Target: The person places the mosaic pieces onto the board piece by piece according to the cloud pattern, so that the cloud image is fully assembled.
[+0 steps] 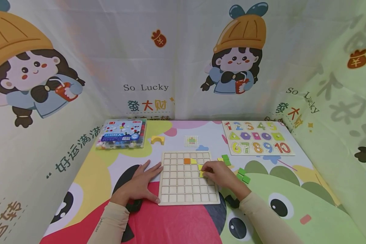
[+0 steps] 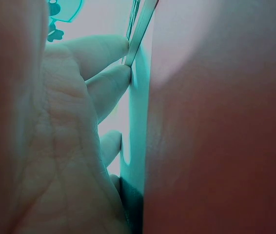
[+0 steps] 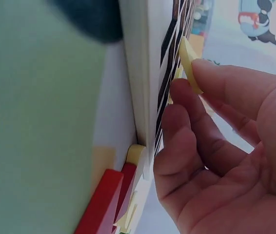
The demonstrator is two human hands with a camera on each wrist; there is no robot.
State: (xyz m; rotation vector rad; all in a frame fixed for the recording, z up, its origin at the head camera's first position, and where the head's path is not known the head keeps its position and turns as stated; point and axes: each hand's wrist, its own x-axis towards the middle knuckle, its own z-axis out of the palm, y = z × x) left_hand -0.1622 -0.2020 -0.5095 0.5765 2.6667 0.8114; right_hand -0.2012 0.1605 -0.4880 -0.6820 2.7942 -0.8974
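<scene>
A pale wooden grid board [image 1: 183,183] lies on the table before me. My left hand [image 1: 143,183] rests along its left side with fingers spread, fingertips right at the edge of the board; in the left wrist view the fingers [image 2: 108,92] touch that edge. With thumb and fingertips, my right hand [image 1: 218,173] pinches a yellow square tile [image 3: 190,66], held tilted over the right part of the grid. An orange tile [image 1: 187,161] and a yellow tile [image 1: 193,161] sit side by side in the second row. Another yellow tile [image 1: 200,166] shows just beyond the right fingertips.
Green tiles [image 1: 225,159] lie by the board's right edge, with more green tiles [image 1: 243,176] near the right wrist. Behind stand a small pattern card [image 1: 191,141], a yellow arch block [image 1: 157,140], a clear box of pieces [image 1: 122,134] and a number puzzle board [image 1: 257,138].
</scene>
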